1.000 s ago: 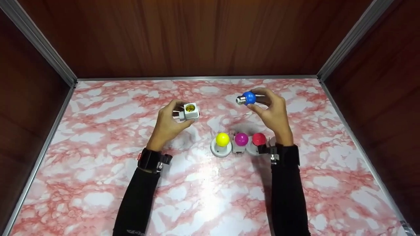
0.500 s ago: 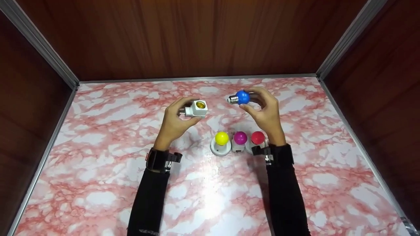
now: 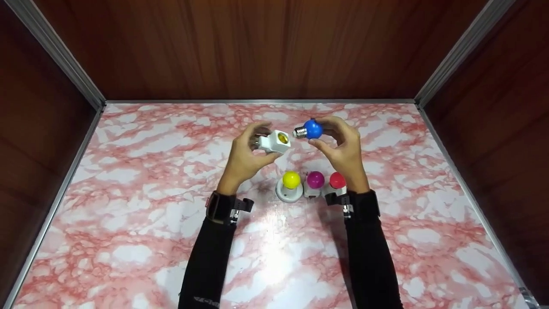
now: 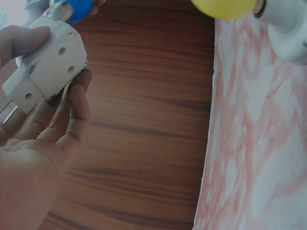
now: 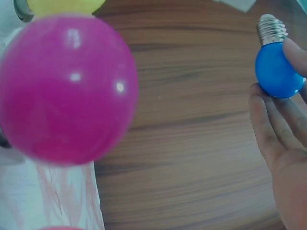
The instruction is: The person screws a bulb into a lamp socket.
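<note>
My left hand [image 3: 248,154] grips a white plug-in bulb socket [image 3: 279,142] between thumb and fingers, its brass-coloured opening turned up and to the right. Metal plug pins [image 4: 10,115] stick out at its back end in the left wrist view. Thumb and fingers of my right hand [image 3: 343,146] pinch a blue light bulb [image 3: 314,129] by its globe. The bulb's silver screw base [image 5: 271,29] points left toward the socket, with a small gap between the two. Both things are held above the table.
Yellow [image 3: 291,180], magenta [image 3: 315,180] and red [image 3: 337,180] bulbs stand in white holders in a row on the marbled table [image 3: 141,206], just below the hands. A brown wood-grain wall [image 3: 257,51] rises behind.
My left hand has moved right with the socket, whose opening has tilted toward the bulb. My right hand has shifted slightly left with the blue bulb, narrowing the gap.
</note>
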`<move>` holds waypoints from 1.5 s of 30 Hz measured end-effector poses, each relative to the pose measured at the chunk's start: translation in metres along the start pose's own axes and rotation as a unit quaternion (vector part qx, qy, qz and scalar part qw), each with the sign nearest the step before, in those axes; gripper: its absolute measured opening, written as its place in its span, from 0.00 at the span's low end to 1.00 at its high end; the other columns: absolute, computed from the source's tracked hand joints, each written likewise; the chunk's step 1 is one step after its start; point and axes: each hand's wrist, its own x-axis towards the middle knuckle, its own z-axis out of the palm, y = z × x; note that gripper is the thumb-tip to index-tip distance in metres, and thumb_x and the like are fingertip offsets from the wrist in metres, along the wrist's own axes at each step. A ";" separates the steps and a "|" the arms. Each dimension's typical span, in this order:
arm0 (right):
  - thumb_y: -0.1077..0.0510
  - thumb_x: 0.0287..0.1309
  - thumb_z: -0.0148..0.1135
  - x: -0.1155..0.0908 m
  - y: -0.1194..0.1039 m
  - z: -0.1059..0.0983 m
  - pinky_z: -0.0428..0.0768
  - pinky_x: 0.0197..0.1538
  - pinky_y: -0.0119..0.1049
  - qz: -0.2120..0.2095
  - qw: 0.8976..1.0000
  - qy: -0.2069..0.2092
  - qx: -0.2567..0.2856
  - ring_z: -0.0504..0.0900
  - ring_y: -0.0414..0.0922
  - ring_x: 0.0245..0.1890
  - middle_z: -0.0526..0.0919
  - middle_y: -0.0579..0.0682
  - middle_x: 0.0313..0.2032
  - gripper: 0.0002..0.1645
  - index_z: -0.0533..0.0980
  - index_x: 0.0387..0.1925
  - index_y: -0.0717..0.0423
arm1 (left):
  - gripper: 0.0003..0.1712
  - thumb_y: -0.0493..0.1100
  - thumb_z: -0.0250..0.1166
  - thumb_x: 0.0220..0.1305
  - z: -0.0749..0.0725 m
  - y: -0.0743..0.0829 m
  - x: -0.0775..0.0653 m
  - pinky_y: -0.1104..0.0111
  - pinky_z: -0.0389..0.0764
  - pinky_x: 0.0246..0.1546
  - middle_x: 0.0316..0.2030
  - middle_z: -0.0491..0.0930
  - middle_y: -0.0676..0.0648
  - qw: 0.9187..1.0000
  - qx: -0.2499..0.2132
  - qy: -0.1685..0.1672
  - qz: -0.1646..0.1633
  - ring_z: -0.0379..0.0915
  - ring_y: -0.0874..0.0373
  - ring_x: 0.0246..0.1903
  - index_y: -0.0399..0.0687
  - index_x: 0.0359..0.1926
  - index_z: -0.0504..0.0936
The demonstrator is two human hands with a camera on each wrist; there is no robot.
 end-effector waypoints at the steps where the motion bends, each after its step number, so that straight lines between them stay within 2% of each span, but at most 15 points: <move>1: 0.68 0.47 0.74 0.000 0.000 0.001 0.85 0.57 0.33 -0.005 1.000 0.000 0.003 0.86 0.45 0.50 0.85 0.61 0.50 0.26 0.79 0.51 0.63 | 0.39 0.30 0.76 0.46 0.002 0.001 0.000 0.76 0.82 0.46 0.51 0.82 0.35 1.000 -0.006 -0.001 -0.008 0.81 0.51 0.46 0.34 0.61 0.71; 4: 0.72 0.45 0.74 0.000 0.001 0.004 0.85 0.58 0.34 -0.018 1.000 -0.002 0.020 0.85 0.46 0.51 0.83 0.66 0.50 0.26 0.79 0.50 0.64 | 0.40 0.29 0.76 0.46 0.003 0.000 0.000 0.75 0.82 0.48 0.52 0.82 0.35 1.000 -0.015 -0.002 -0.025 0.82 0.50 0.48 0.34 0.61 0.68; 8: 0.76 0.43 0.73 0.000 0.001 0.007 0.85 0.58 0.36 -0.038 0.999 -0.005 0.036 0.85 0.49 0.53 0.80 0.73 0.50 0.27 0.79 0.49 0.66 | 0.40 0.28 0.77 0.45 0.003 -0.008 0.002 0.69 0.84 0.49 0.51 0.83 0.35 1.000 -0.013 -0.004 -0.027 0.83 0.48 0.47 0.33 0.59 0.68; 14: 0.73 0.43 0.75 -0.002 0.001 0.009 0.85 0.59 0.37 -0.041 0.999 -0.006 0.033 0.84 0.51 0.54 0.81 0.67 0.52 0.26 0.79 0.47 0.65 | 0.44 0.32 0.78 0.44 0.004 -0.027 0.006 0.56 0.86 0.49 0.46 0.86 0.38 0.999 -0.010 -0.020 -0.034 0.83 0.50 0.39 0.39 0.62 0.67; 18: 0.72 0.43 0.75 -0.002 0.000 0.011 0.84 0.59 0.38 -0.041 0.999 -0.007 0.033 0.84 0.53 0.55 0.82 0.66 0.51 0.25 0.80 0.47 0.64 | 0.42 0.34 0.79 0.44 0.003 -0.030 0.008 0.50 0.86 0.48 0.45 0.86 0.40 0.999 -0.015 -0.027 -0.026 0.83 0.51 0.37 0.43 0.61 0.68; 26: 0.73 0.43 0.75 -0.003 0.000 0.014 0.84 0.59 0.36 -0.052 0.998 -0.014 0.024 0.84 0.52 0.53 0.82 0.67 0.50 0.24 0.80 0.45 0.65 | 0.38 0.36 0.78 0.46 0.003 -0.029 0.009 0.52 0.87 0.45 0.47 0.87 0.41 0.999 0.000 -0.031 -0.005 0.82 0.45 0.38 0.42 0.59 0.70; 31: 0.77 0.41 0.73 -0.002 -0.001 0.017 0.84 0.59 0.35 -0.053 0.998 -0.024 0.019 0.85 0.50 0.53 0.83 0.67 0.50 0.25 0.80 0.46 0.64 | 0.35 0.36 0.78 0.47 0.003 -0.030 0.009 0.53 0.87 0.45 0.47 0.87 0.40 1.000 -0.001 -0.028 -0.008 0.82 0.45 0.39 0.40 0.56 0.72; 35: 0.75 0.42 0.74 -0.002 -0.001 0.018 0.84 0.59 0.35 -0.053 0.998 -0.030 0.015 0.85 0.50 0.52 0.83 0.65 0.51 0.25 0.80 0.46 0.64 | 0.33 0.37 0.78 0.48 0.002 -0.030 0.009 0.54 0.87 0.46 0.47 0.87 0.39 1.000 -0.004 -0.027 -0.013 0.82 0.44 0.40 0.37 0.54 0.73; 39: 0.70 0.45 0.75 -0.001 -0.002 0.017 0.83 0.61 0.36 -0.044 0.998 -0.042 0.010 0.84 0.51 0.55 0.83 0.62 0.54 0.24 0.80 0.48 0.62 | 0.32 0.36 0.77 0.49 0.001 -0.030 0.008 0.54 0.87 0.48 0.47 0.86 0.36 0.999 -0.019 -0.022 -0.024 0.82 0.44 0.40 0.36 0.54 0.73; 45: 0.74 0.46 0.72 0.000 -0.004 0.015 0.83 0.60 0.36 -0.039 0.997 -0.057 0.019 0.83 0.55 0.57 0.81 0.68 0.54 0.25 0.80 0.49 0.61 | 0.32 0.35 0.74 0.52 -0.001 -0.030 0.007 0.55 0.87 0.49 0.48 0.84 0.34 0.998 -0.052 -0.009 -0.028 0.82 0.50 0.43 0.37 0.59 0.73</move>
